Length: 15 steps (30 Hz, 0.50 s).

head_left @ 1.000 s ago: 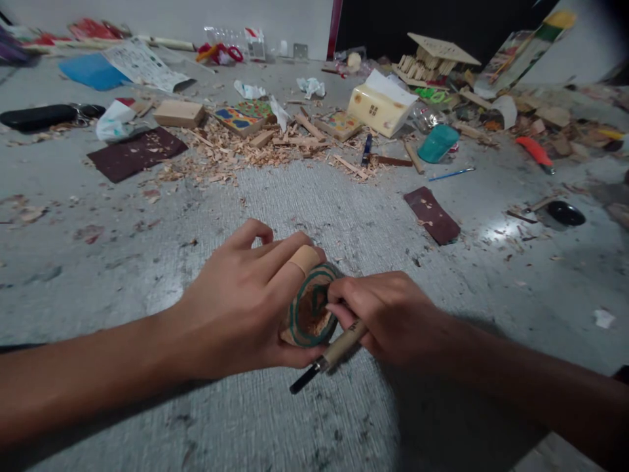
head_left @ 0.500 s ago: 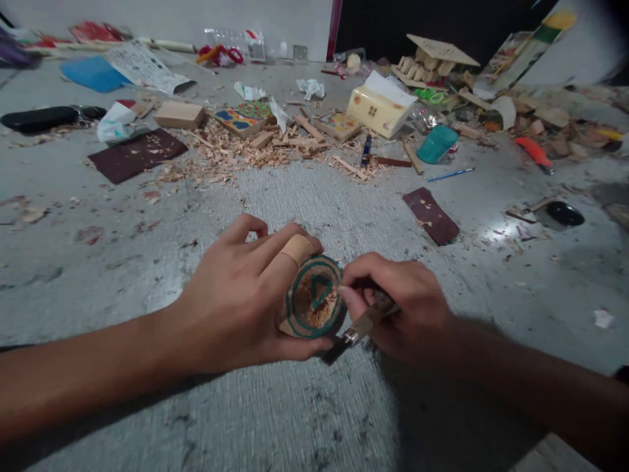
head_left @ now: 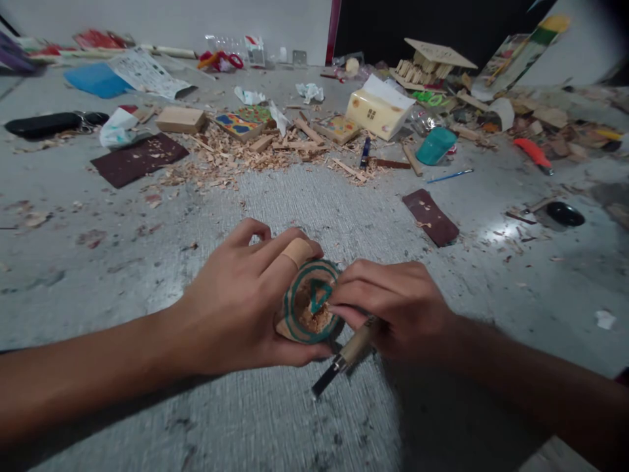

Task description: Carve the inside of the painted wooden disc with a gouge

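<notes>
My left hand (head_left: pixel 255 295) is wrapped round a round wooden piece (head_left: pixel 301 307), steadying it on the grey table. Green rings run along its rim, and a green triangle stands in its hollowed middle among wood shavings (head_left: pixel 319 321). A bandage (head_left: pixel 297 251) covers one of my left fingers. My right hand (head_left: pixel 398 308) holds a wood chisel (head_left: pixel 356 344) by its wooden handle, the metal blade pointing down and left, apart from the piece. The thumb and forefinger of that hand reach the right side of the hollow, at the shavings.
Wood shavings and offcuts (head_left: pixel 221 160) are heaped beyond my hands. Sandpaper sheets (head_left: pixel 140 157) lie left and right. Farther back are a wooden block (head_left: pixel 181 120), a tissue pack (head_left: pixel 378 113), a teal container (head_left: pixel 436 145) and an orange-handled tool (head_left: pixel 533 154). A black mouse-shaped object (head_left: pixel 565 213) sits at right.
My right fingers have moved left, further over the hollow. The chisel's blade has swung lower and left, away from the wooden piece. My left hand keeps its hold.
</notes>
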Motion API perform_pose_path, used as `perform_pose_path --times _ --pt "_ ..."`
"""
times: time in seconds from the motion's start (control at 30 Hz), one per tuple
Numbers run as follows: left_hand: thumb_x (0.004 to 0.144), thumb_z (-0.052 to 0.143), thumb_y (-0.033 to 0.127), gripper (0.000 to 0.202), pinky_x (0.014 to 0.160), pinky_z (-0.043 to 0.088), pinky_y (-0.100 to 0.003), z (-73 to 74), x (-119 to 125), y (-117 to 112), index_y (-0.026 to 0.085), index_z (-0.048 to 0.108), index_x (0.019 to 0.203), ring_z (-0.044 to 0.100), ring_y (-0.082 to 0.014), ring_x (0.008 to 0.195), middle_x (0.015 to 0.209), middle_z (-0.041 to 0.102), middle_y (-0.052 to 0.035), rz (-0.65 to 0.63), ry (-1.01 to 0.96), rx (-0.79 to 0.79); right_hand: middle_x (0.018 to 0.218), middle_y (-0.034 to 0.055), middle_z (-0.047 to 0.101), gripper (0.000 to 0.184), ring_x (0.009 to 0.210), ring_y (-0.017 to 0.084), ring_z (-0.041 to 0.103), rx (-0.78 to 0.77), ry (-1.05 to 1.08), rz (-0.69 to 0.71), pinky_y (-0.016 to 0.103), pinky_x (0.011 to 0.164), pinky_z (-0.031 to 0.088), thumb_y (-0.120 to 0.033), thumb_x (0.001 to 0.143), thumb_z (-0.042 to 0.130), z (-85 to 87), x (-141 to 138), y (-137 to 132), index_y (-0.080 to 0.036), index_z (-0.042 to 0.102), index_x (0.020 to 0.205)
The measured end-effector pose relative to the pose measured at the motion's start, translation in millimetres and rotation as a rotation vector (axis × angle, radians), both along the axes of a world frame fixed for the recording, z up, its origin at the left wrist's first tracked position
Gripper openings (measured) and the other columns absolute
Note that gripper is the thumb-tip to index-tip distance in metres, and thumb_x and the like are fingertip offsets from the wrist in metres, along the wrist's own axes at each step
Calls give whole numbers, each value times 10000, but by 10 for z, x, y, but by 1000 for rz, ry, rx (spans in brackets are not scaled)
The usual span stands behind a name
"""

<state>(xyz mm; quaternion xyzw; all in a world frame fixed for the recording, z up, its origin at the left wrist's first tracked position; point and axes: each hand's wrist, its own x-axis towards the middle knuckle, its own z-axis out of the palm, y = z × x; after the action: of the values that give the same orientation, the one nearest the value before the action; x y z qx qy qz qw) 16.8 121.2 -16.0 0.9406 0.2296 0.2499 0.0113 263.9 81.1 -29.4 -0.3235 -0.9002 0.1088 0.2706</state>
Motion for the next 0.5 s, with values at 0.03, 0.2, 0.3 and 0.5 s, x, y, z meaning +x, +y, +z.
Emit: perform_pose_path --times 0.03,0.2,0.3,0.5 --pt "851 680 690 665 830 435 -502 -2 1 0 167 476 1208 732 -293 894 1060 725 -90 1 2 -5 1002 -1 728 77 820 124 685 -1 -7 4 285 661 433 -240 1021 631 -12 2 -4 -206 698 1040" --pt "847 670 673 635 841 425 -504 -3 7 -4 195 458 1208 719 -288 888 1047 724 -85 -3 18 -37 995 4 739 102 775 134 666 4 -80 -19 311 623 388 -259 1024 604 0 -32 -19 -209 689 995" --pt "847 685 648 616 833 422 -496 -3 16 -12 194 461 1199 719 -287 881 1042 729 -82 -7 12 -23 884 7 706 148 657 135 607 68 -161 -46 330 573 355 -199 1019 553 29 -96 -31 -195 674 934" --pt "882 653 654 545 809 415 -489 -14 39 -36 183 494 1107 714 -285 848 989 715 -79 24 -3 -13 893 16 645 122 647 125 559 -24 -92 -69 302 552 360 -187 1019 520 2 -179 -41 -180 612 939"
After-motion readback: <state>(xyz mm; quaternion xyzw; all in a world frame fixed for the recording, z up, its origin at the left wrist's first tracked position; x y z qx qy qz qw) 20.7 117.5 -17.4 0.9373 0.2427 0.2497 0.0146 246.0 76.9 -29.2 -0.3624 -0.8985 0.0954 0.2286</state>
